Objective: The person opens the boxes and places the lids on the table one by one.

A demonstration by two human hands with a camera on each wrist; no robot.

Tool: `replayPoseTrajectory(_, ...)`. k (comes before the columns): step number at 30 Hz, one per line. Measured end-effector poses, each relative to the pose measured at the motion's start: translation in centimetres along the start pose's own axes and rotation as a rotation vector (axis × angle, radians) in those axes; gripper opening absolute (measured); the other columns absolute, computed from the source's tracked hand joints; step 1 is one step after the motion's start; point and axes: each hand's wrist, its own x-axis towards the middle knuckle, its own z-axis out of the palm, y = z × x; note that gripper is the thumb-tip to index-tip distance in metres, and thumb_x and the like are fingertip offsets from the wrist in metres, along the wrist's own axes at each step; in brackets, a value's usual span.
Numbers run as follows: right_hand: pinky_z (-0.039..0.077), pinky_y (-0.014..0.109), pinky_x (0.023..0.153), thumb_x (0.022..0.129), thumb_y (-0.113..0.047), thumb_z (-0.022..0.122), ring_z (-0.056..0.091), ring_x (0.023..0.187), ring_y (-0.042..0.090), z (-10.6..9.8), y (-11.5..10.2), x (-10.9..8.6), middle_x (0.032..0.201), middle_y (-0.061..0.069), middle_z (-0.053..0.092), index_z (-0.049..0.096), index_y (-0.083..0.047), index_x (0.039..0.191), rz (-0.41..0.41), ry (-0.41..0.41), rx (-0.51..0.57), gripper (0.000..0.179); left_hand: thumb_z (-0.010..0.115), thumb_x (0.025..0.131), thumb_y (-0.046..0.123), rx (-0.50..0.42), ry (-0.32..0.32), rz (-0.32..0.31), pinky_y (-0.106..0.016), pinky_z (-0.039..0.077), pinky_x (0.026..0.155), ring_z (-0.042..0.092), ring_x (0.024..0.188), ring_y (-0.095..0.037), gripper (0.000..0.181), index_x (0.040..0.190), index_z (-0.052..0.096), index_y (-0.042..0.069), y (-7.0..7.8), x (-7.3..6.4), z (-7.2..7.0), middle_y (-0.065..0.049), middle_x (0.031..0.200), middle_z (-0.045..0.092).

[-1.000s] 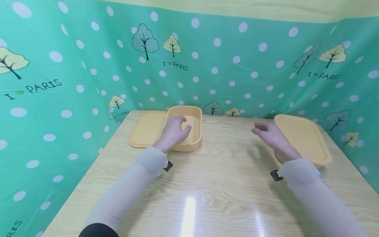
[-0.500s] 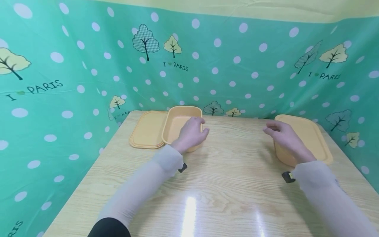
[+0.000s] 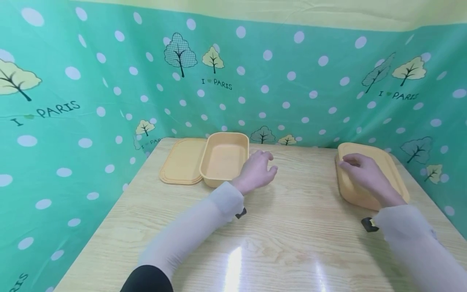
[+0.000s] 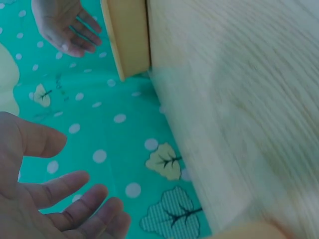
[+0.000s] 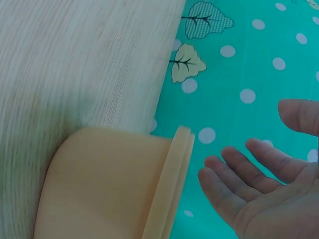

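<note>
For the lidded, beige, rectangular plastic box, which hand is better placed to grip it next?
Probably the right hand: it hovers empty above the lidded box. The left hand is farther away, beside the open beige rectangular plastic box.

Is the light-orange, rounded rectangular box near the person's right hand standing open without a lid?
No, the head view shows a flat, light-orange lid covering the top of that box.

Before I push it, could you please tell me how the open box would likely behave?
The open box probably weighs little, since its walls look thin and nothing shows inside. It would likely slide rather than roll, given its broad, low shape.
</note>
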Motion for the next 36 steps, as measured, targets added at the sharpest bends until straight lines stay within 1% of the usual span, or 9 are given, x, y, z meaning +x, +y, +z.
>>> replayPoseTrajectory(4,0.033,0.063,0.097,0.096,-0.057,0.036,0.032,0.127,0.050,-0.5,0.8,-0.3,0.143,0.031,0.033,0.031,0.006,0.144,-0.005,0.024,-0.018,0.079,0.054,0.095,0.032,-0.007,-0.017,0.029,-0.035,0.048,0.090,0.054,0.107,-0.021,0.037,0.124,0.058,0.008,0.8,0.3,0.9,-0.007,0.119,0.056)
replayPoseTrajectory(7,0.034,0.063,0.096,0.098,-0.053,0.036,0.033,0.126,0.051,-0.8,1.3,-0.4,0.141,0.033,0.035,0.033,0.008,0.142,-0.015,0.044,-0.032,0.076,0.054,0.095,0.032,-0.012,-0.025,0.045,-0.034,0.047,0.093,0.054,0.110,-0.020,0.037,0.124,0.058,0.008,1.4,0.7,1.5,-0.007,0.121,0.057)
replayPoseTrajectory(11,0.034,0.063,0.095,0.098,-0.053,0.037,0.034,0.124,0.051,-1.4,2.0,-0.6,0.139,0.034,0.036,0.034,0.010,0.140,-0.020,0.068,-0.051,0.076,0.055,0.095,0.032,-0.021,-0.037,0.057,-0.033,0.045,0.096,0.052,0.115,-0.020,0.038,0.124,0.059,0.009,2.2,1.1,2.1,-0.006,0.125,0.056)
replayPoseTrajectory(15,0.034,0.063,0.094,0.096,-0.056,0.037,0.035,0.123,0.052,-1.9,3.0,-0.8,0.138,0.035,0.036,0.036,0.009,0.139,0.006,0.093,-0.073,0.078,0.056,0.094,0.033,-0.015,-0.045,0.073,-0.032,0.046,0.096,0.052,0.116,-0.020,0.038,0.124,0.060,0.009,3.0,1.6,2.7,-0.005,0.125,0.056)
replayPoseTrajectory(17,0.034,0.063,0.094,0.095,-0.059,0.036,0.034,0.124,0.052,-2.0,3.4,-1.0,0.139,0.035,0.035,0.035,0.009,0.139,0.032,0.096,-0.075,0.081,0.056,0.094,0.033,-0.005,-0.051,0.081,-0.031,0.046,0.095,0.052,0.116,-0.019,0.038,0.124,0.060,0.010,3.4,1.8,3.1,-0.005,0.125,0.057)
replayPoseTrajectory(21,0.033,0.065,0.094,0.095,-0.059,0.035,0.032,0.124,0.054,-2.3,4.3,-1.4,0.139,0.036,0.033,0.033,0.010,0.140,0.062,0.099,-0.069,0.082,0.056,0.094,0.034,-0.003,-0.071,0.089,-0.029,0.045,0.095,0.052,0.116,-0.017,0.038,0.125,0.059,0.011,4.2,2.1,4.0,-0.002,0.124,0.057)
replayPoseTrajectory(25,0.034,0.065,0.092,0.097,-0.054,0.036,0.033,0.121,0.055,-2.5,5.1,-1.9,0.136,0.038,0.034,0.033,0.011,0.139,0.062,0.117,-0.085,0.077,0.055,0.095,0.035,-0.010,-0.090,0.102,-0.027,0.044,0.094,0.052,0.114,-0.014,0.038,0.125,0.058,0.013,5.0,2.4,4.8,0.000,0.123,0.057)
replayPoseTrajectory(31,0.037,0.063,0.087,0.096,-0.058,0.034,0.035,0.118,0.055,-3.2,5.8,-2.4,0.134,0.038,0.036,0.033,0.011,0.139,0.083,0.119,-0.123,0.082,0.054,0.095,0.036,-0.013,-0.111,0.106,-0.025,0.044,0.095,0.051,0.117,-0.012,0.038,0.125,0.059,0.015,6.5,2.9,6.1,0.003,0.126,0.057)
replayPoseTrajectory(36,0.038,0.063,0.086,0.097,-0.055,0.036,0.036,0.117,0.056,-3.5,6.6,-2.4,0.133,0.040,0.037,0.034,0.012,0.138,0.083,0.134,-0.113,0.079,0.055,0.094,0.037,-0.009,-0.137,0.117,-0.025,0.046,0.091,0.052,0.116,-0.011,0.038,0.126,0.059,0.016,8.0,3.1,7.0,0.004,0.125,0.057)
